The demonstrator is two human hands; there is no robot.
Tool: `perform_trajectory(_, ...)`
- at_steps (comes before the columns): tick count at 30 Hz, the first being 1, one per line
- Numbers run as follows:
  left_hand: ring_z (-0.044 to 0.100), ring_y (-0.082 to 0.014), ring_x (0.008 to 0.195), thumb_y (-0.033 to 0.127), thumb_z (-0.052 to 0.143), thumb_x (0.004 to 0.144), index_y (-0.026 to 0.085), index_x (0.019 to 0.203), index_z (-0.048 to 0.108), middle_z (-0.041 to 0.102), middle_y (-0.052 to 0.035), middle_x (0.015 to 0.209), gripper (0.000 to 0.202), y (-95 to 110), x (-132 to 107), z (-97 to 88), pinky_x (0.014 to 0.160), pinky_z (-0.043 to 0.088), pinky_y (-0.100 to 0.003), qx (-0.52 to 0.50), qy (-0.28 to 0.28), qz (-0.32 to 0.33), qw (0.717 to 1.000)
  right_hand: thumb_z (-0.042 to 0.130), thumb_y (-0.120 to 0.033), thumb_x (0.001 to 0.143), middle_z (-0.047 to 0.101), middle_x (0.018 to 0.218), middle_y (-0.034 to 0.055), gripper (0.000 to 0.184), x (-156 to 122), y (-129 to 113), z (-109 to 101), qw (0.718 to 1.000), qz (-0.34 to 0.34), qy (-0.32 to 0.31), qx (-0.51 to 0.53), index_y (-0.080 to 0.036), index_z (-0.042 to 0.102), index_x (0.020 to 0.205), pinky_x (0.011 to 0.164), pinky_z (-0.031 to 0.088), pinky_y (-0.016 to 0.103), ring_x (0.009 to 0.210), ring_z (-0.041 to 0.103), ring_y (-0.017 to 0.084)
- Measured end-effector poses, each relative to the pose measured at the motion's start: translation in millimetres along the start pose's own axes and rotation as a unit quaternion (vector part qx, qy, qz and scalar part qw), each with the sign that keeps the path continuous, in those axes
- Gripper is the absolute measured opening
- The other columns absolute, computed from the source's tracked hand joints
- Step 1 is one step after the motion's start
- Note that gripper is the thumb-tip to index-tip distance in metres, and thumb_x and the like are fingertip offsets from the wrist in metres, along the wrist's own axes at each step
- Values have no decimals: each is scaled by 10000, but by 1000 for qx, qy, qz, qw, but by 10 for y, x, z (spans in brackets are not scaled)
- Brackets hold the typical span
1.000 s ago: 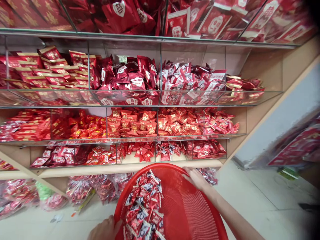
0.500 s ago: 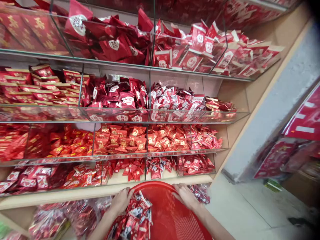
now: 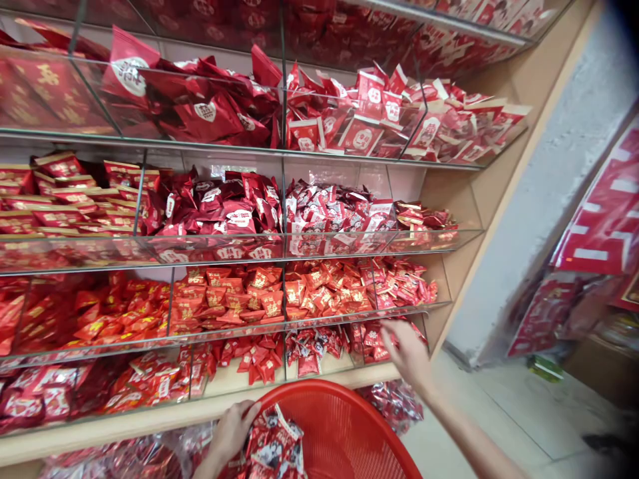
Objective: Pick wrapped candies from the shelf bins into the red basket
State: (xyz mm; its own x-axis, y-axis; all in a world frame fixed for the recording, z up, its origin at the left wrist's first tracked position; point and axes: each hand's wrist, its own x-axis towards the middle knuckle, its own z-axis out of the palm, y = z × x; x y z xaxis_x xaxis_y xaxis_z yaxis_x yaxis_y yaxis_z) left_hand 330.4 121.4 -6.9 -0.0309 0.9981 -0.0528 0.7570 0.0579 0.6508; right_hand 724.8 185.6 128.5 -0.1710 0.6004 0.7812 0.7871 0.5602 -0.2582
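A red plastic basket (image 3: 344,426) stands at the bottom centre, against the shelf front. Inside it, toward the left, lie red-and-white candy packets (image 3: 274,442). My left hand (image 3: 232,429) is closed on the basket's left rim. Off the rim, my right hand (image 3: 407,349) is raised in front of the lowest shelf's right compartment, with fingers apart and nothing visible in them. Behind that hand are shiny red packets (image 3: 372,339), partly covered by it. Small red packets (image 3: 312,349) fill the compartment to their left.
Glass-fronted shelves (image 3: 239,261) hold rows of red packets, split by clear dividers. Clear bags of packets (image 3: 394,406) lie below the lowest shelf. To the right are a wooden side panel (image 3: 524,179), a grey wall (image 3: 544,193) and tiled floor (image 3: 494,412).
My right hand has let go of the basket rim and moved up toward the lowest shelf. My left hand stays on the rim. The view has shifted slightly.
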Motion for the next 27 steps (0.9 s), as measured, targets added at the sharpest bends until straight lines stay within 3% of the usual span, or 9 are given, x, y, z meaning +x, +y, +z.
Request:
perform_trajectory(3, 618, -184, 870, 529, 304, 832, 215, 860, 646, 694, -23, 861, 466, 58, -29, -9, 754, 407, -219, 0, -3, -7, 1000, 382, -391, 860, 604, 944, 91, 329, 609, 193, -343, 996, 68, 28, -54, -177, 525, 1064, 796, 430, 332, 861, 563, 197)
perform_trajectory(6, 619, -187, 881, 507, 307, 834, 218, 892, 644, 692, -32, 880, 448, 122, -66, -30, 755, 407, -228, 13, -2, -26, 1000, 382, -562, 806, 601, 975, 120, 509, 1070, 304, -440, 976, 188, -50, -101, -147, 511, 1072, 787, 430, 349, 893, 569, 232)
perform_trajectory(9, 623, -184, 867, 494, 298, 841, 214, 877, 644, 692, -36, 865, 446, 155, -84, -44, 740, 407, -224, 29, -1, -31, 999, 387, -697, 715, 562, 1041, 185, 711, 1319, 295, -353, 936, 279, -153, -148, -106, 488, 1096, 797, 420, 376, 961, 555, 288)
perform_trajectory(12, 624, -179, 873, 481, 295, 849, 212, 877, 641, 693, -38, 855, 440, 153, -81, -45, 734, 404, -216, 35, -3, -30, 999, 442, -712, 669, 479, 1152, 241, 810, 1425, 213, -251, 911, 288, -230, -187, -81, 427, 1176, 831, 399, 392, 1031, 524, 325)
perform_trajectory(16, 621, -178, 900, 484, 301, 848, 225, 921, 632, 694, -35, 883, 426, 135, -73, -33, 749, 405, -214, 36, -1, -47, 998, 511, -654, 675, 480, 1143, 240, 792, 1480, 152, -199, 900, 270, -271, -210, -82, 399, 1211, 807, 410, 364, 1015, 535, 306)
perform_trajectory(22, 626, -177, 894, 506, 288, 849, 229, 947, 632, 696, -39, 886, 452, 136, -79, -31, 754, 409, -213, 51, -8, -54, 997, 575, -497, 713, 594, 977, 144, 565, 1490, 198, -170, 924, 224, -256, -174, -110, 514, 1121, 737, 428, 271, 893, 575, 223)
perform_trajectory(27, 618, -173, 924, 490, 275, 859, 223, 954, 634, 691, -48, 934, 458, 162, -93, -43, 766, 407, -206, 69, -8, -49, 996, 596, -416, 711, 621, 927, 119, 527, 1454, 222, -133, 935, 228, -223, -157, -105, 524, 1131, 704, 432, 247, 847, 586, 206)
